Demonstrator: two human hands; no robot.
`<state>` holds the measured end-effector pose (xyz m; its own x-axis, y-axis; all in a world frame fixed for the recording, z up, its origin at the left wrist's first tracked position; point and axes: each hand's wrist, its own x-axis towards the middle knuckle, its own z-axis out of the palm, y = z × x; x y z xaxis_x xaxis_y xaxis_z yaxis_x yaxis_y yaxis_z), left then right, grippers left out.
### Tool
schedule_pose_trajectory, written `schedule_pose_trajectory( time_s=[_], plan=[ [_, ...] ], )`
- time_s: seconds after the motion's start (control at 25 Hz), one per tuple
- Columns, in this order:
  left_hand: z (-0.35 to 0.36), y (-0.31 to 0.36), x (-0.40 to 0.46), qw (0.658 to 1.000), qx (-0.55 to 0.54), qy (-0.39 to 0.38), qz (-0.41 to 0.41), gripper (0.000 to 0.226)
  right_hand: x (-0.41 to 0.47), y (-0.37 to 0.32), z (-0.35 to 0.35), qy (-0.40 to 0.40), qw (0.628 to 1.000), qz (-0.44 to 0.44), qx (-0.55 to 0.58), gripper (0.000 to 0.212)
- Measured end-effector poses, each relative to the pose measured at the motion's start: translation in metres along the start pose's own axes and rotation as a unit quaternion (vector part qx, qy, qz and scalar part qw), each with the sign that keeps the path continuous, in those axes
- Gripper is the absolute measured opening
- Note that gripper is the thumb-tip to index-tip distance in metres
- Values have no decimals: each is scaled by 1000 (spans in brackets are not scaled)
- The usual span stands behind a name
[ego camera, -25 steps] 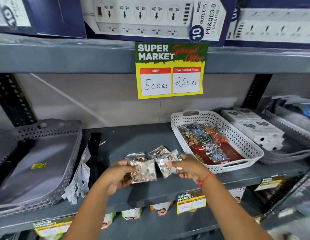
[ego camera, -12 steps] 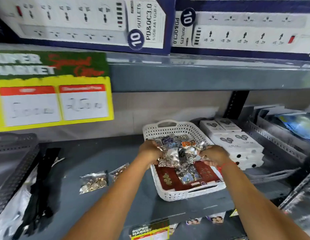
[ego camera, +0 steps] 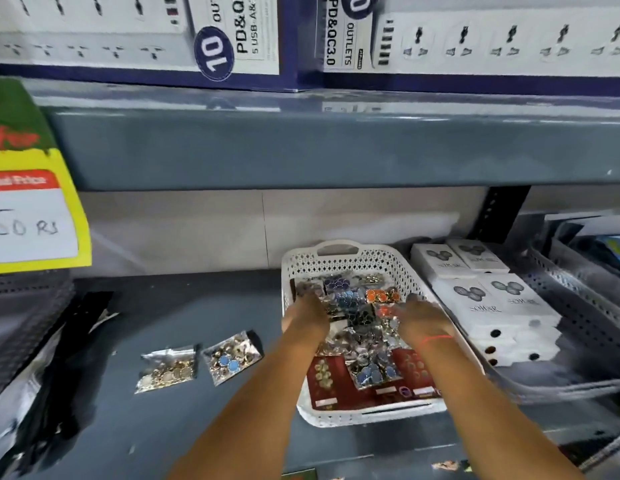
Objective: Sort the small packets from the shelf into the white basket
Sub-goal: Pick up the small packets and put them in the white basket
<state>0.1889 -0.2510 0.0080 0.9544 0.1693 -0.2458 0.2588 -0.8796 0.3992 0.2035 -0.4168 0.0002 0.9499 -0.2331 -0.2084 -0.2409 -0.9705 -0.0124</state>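
Observation:
The white basket (ego camera: 338,250) stands on the grey shelf, right of centre, filled with several small clear packets of coloured trinkets (ego camera: 350,299) over dark red cards (ego camera: 331,386). Both my hands are down inside it, backs up, on the pile: my left hand (ego camera: 306,315) at the left side, my right hand (ego camera: 422,318) at the right side, with a red thread on its wrist. Their fingers are buried among the packets, so any grip is hidden. Two more packets lie on the shelf to the left, a gold one (ego camera: 168,370) and one with blue pieces (ego camera: 232,356).
White boxes (ego camera: 488,299) are stacked in a grey perforated basket (ego camera: 578,323) just right of the white one. Black and silver pouches (ego camera: 41,375) hang over the shelf's left side. A yellow price sign (ego camera: 31,209) hangs from the upper shelf (ego camera: 336,147), which is low overhead.
My hands carried a bunch of packets from the shelf's middle rightward over the white basket and have dropped lower into it. Two packets stay behind on the shelf.

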Motion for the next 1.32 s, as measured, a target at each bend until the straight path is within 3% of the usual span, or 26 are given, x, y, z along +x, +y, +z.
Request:
schedule_pose_trajectory(
  time_s=[0.12,0.24,0.32,0.44,0.6,0.8,0.92,1.0,1.12,1.16,1.24,1.32],
  plan=[
    [-21,-1,-2,996,52,50,49,39,-20,-17,-24,78,997,-9,3,47],
    [-65,-40,1,991,-48,119,40,25,-52,-49,-40,168,967,-104,160,26],
    [-86,-95,0,988,-64,141,-10,26,-79,-88,-33,131,943,-181,245,19],
    [-87,-187,-18,987,-70,90,-116,34,-113,-150,6,2,951,-249,185,30],
    [-63,-240,-38,988,-73,62,-118,34,-123,-194,48,-30,971,-198,131,36],
    [-54,-261,-38,988,-82,67,-115,34,-105,-216,56,-39,978,-111,173,47],
    [-57,-262,-38,979,-144,36,-143,10,-94,-222,54,-92,965,-64,238,34],
    [-62,-260,-38,952,-250,10,-175,23,-92,-220,55,-120,955,-58,266,33],
    [-71,-264,-45,877,-425,-57,-217,31,-99,-217,50,-150,922,-71,351,23],
    [-75,-264,-48,859,-460,-69,-216,29,-103,-215,44,-163,896,-77,405,15],
    [-86,-251,-50,828,-522,-77,-190,22,-104,-202,20,-189,832,-97,512,23],
    [-95,-225,-53,812,-557,-87,-147,19,-98,-171,-12,-169,801,-122,561,26]
  ],
)
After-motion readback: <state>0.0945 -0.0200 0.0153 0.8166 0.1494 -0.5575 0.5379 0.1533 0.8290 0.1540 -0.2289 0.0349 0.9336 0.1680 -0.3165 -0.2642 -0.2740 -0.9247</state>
